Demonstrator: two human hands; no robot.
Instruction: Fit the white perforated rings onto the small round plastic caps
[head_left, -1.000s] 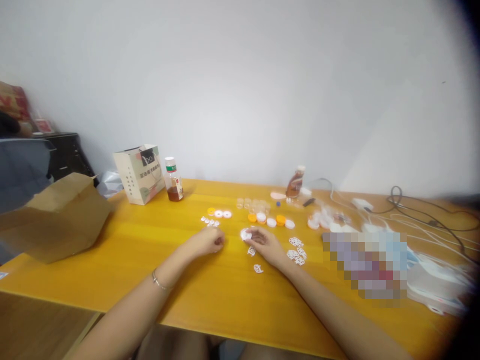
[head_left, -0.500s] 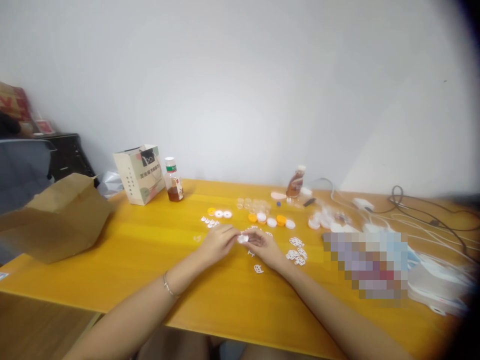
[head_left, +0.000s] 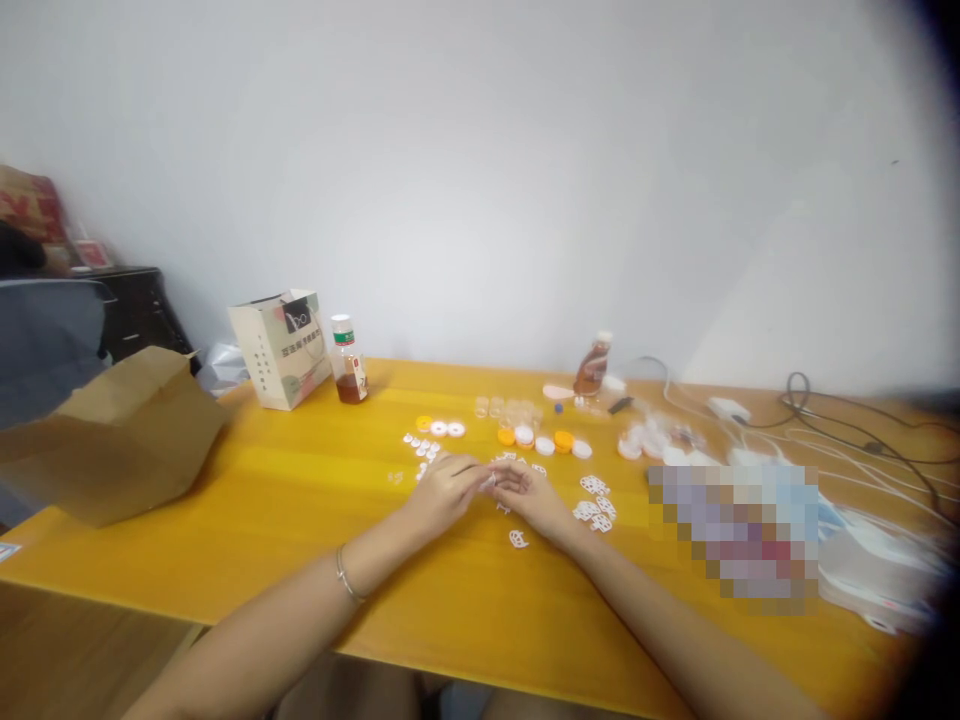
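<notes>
My left hand (head_left: 450, 488) and my right hand (head_left: 531, 497) meet above the middle of the table, fingertips together. Between them they pinch a small white piece (head_left: 492, 480), mostly covered by the fingers, so its exact kind does not show. Left of my left hand lie small round white parts (head_left: 422, 446) in rows. A single white openwork cutout (head_left: 518, 539) lies just below my right hand, and more white openwork cutouts (head_left: 595, 485) are to its right. Behind the hands stand white and orange round caps (head_left: 544, 446) and clear little cups (head_left: 517, 412).
A brown paper bag (head_left: 112, 440) lies at the left, near a printed carton bag (head_left: 281, 350) and a bottle of dark liquid (head_left: 349, 365). Another brown bottle (head_left: 592, 366) stands at the back. Cables (head_left: 862, 440) and plastic packaging (head_left: 862, 560) cover the right side.
My left hand has moved slightly right, its fingers now over more of the white piece, which showed more plainly before. My right hand stays nearly in place.
</notes>
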